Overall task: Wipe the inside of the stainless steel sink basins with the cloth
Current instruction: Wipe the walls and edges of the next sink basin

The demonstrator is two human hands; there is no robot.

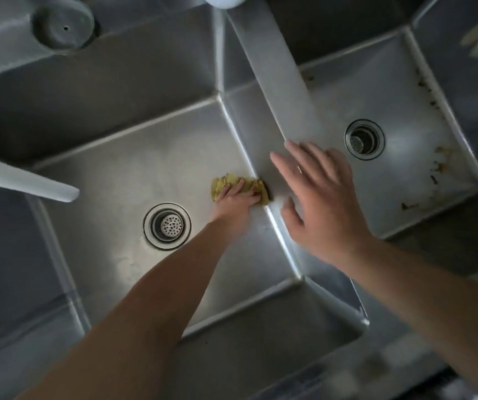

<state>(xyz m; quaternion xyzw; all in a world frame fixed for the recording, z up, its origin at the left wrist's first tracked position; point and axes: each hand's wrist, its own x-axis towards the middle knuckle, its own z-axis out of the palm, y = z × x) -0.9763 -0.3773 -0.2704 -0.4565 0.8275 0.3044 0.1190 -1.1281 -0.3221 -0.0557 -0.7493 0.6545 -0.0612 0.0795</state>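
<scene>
I look down into a stainless steel sink with two basins. My left hand (236, 197) reaches deep into the left basin (122, 174) and presses a crumpled yellow cloth (223, 183) against the floor, right at the foot of the divider wall. Its fingers lie flat over the cloth. My right hand (321, 194) hovers over the divider (275, 111) with fingers spread and straight, holding nothing. The right basin (399, 203) shows brown stains along its right and near edges.
Each basin has a round drain strainer, the left drain (167, 225) and the right drain (364, 139). A faucet spout (24, 180) juts in from the left over the left basin. A round grey cap (63, 23) sits on the back ledge.
</scene>
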